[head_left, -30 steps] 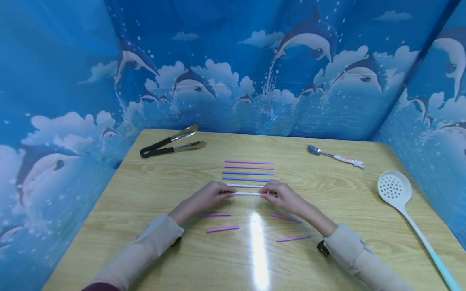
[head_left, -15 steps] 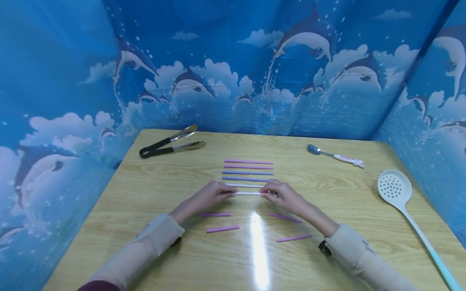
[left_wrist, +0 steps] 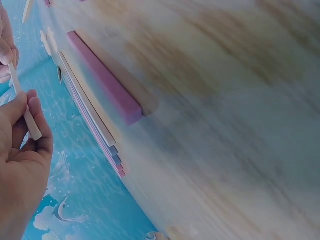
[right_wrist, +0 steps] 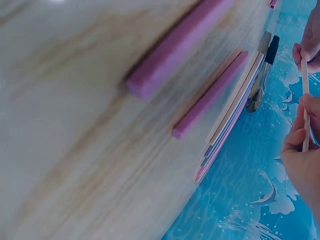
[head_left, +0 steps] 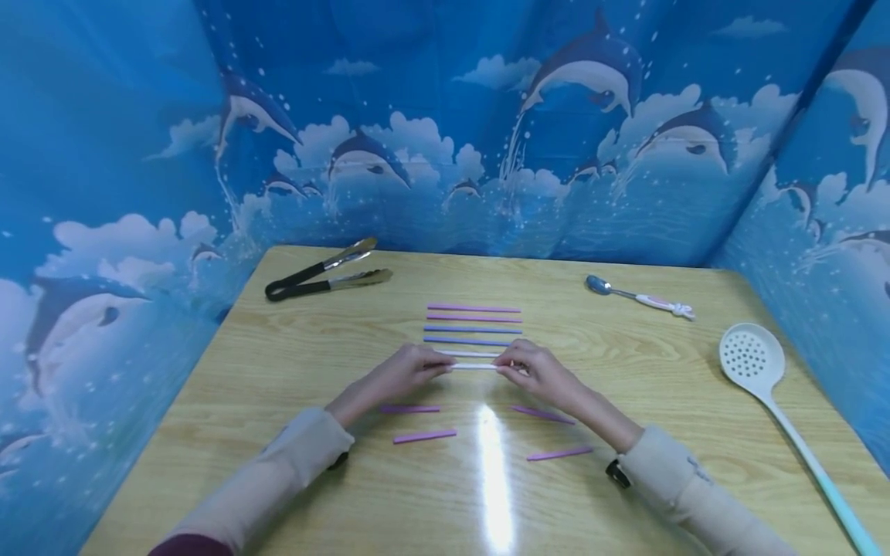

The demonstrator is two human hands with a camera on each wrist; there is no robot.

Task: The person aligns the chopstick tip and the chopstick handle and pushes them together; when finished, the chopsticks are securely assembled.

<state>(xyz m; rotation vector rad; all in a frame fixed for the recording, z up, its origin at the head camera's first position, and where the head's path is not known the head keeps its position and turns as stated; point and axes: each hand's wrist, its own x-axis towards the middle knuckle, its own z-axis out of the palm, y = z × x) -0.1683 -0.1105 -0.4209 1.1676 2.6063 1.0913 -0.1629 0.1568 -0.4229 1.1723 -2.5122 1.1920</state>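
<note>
Both hands pinch a thin white stick (head_left: 474, 367), held level between them at the middle of the table. My left hand (head_left: 409, 367) grips its left end between thumb and fingers. At the other end, my right hand (head_left: 538, 367) does the same. Both wrist views show this stick (left_wrist: 32, 122) raised off the tabletop. Just beyond it lies another white stick (head_left: 473, 354), its ends partly hidden behind the hands. Farther back, two blue sticks (head_left: 473, 330) and two pink sticks (head_left: 474, 308) lie parallel in a row.
Short purple sticks lie nearer the body, two under the left forearm's side (head_left: 425, 437) and two by the right forearm (head_left: 559, 454). Black-handled tongs (head_left: 299, 289) lie back left. A spoon (head_left: 640, 298) and a slotted ladle (head_left: 753, 359) lie right. A dolphin-print curtain (head_left: 445, 154) surrounds the table.
Both hands keep their pinch on the white stick, which has shifted very slightly away from the body. The other sticks and utensils stay in place.
</note>
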